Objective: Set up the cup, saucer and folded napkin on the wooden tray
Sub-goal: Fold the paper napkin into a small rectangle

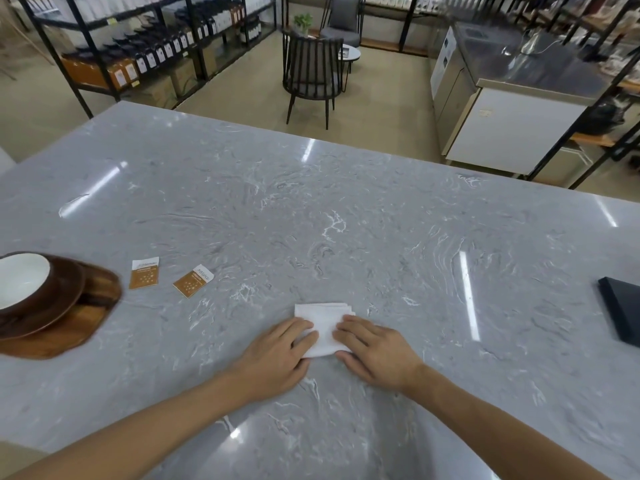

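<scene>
Napkin (323, 325): folded white square flat on the worktop (346, 220), centre, at 6 o'clock.
Left hand (277, 355): fingers spread, pressing its left edge.
Right hand (375, 351): fingers spread, pressing its right edge.
Tray (69, 327): at 9 o'clock, carrying saucer (59, 299) and cup (20, 278).

The tray (69, 327) sits at the left edge of the surface (346, 220), carrying the saucer (65, 292) with the cup (20, 282) on it. Two sachets (144, 273) (193, 281) lie right of the tray. The folded napkin (323, 327) lies near the front edge, centred. A flat box (621, 310) sits at the right edge.
</scene>
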Available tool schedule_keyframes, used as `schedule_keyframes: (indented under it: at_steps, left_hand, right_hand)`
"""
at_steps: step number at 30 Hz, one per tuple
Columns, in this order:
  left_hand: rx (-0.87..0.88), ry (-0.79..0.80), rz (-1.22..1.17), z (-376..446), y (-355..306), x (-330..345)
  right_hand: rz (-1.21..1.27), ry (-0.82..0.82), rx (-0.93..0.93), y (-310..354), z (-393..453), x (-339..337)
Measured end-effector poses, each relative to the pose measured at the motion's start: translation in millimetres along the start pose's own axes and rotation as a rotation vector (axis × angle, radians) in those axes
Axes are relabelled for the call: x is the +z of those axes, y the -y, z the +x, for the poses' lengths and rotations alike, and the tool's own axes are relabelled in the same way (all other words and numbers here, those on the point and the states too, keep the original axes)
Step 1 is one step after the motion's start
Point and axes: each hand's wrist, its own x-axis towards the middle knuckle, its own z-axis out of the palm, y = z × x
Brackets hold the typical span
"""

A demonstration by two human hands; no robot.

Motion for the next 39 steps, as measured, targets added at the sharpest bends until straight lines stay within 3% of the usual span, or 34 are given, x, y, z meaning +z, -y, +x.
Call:
schedule_keyframes:
  at_steps: [4, 8, 14, 20, 26, 31, 35, 39]
  left_hand:
    - [-0.123, -0.035, -0.155, -3.3, -11.2, 6.7]
    - [-0.1, -0.045, -0.205, -0.9, -19.5, 9.3]
    - [-0.17, -0.077, -0.473, 9.6, -15.0, 3.9]
    - [-0.351, -0.099, -0.627, 11.9, -4.9, 1.2]
    - [-0.654, 0.049, -0.775, 20.5, -11.3, 6.1]
    - [-0.807, -0.074, -0.982, 28.9, -6.4, 6.6]
    - [-0.964, -0.236, -1.137, 47.1, 0.4, 4.0]
    - [-0.934, -0.172, -1.029, 57.2, 5.3, 8.1]
  right_hand:
    - [0.059, -0.017, 0.108, 9.1, -4.2, 2.8]
    - [0.114, -0.027, 0.166, 16.3, -9.8, 3.5]
    - [0.22, -0.025, 0.259, 16.6, -10.1, -1.8]
    - [0.318, -0.044, 0.325, 18.3, -7.4, -8.5]
    - [0.659, -0.103, 0.704, 35.0, -0.7, -3.4]
    - [0.915, -0.29, 1.085, 32.5, 16.9, -1.8]
    - [0.994, -0.413, 1.178, 27.4, 22.4, -0.6]
    - [0.945, -0.459, 1.198, 27.5, 24.1, 3.4]
